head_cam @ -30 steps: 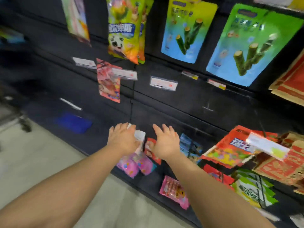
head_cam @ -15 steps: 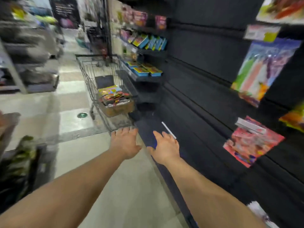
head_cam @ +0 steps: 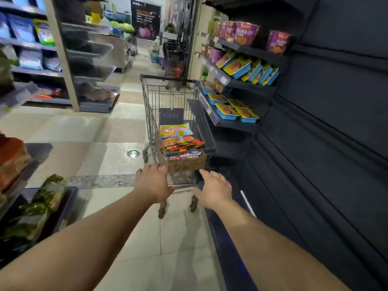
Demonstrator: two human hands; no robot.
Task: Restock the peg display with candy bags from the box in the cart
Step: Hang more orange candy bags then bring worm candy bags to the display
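A person stands in a shop aisle with two bare arms stretched forward. The left hand (head_cam: 154, 183) is spread, fingers apart, palm down, holding nothing. The right hand (head_cam: 214, 189) is likewise spread and empty. Both hover in front of the near end of one wire shopping cart (head_cam: 151, 106), which stands on the tiled floor (head_cam: 100, 148) just beside a dark shelving unit on the right; whether either hand touches the cart cannot be told.

Inside the cart sits one brown cardboard box (head_cam: 185, 163), at the end nearest the hands. On top of it lies a loose pile of candy bags (head_cam: 178, 138), yellow, orange and red; they overlap, so an exact count cannot be given, though at least four show.

On the right, three shelves carry goods: four purple tubs (head_cam: 245, 33) on the top one, a row of blue-edged boxes (head_cam: 249, 69) on the middle one, and four blue trays (head_cam: 227, 111) on the lowest. The dark slat wall (head_cam: 336, 122) nearer the person is bare here.
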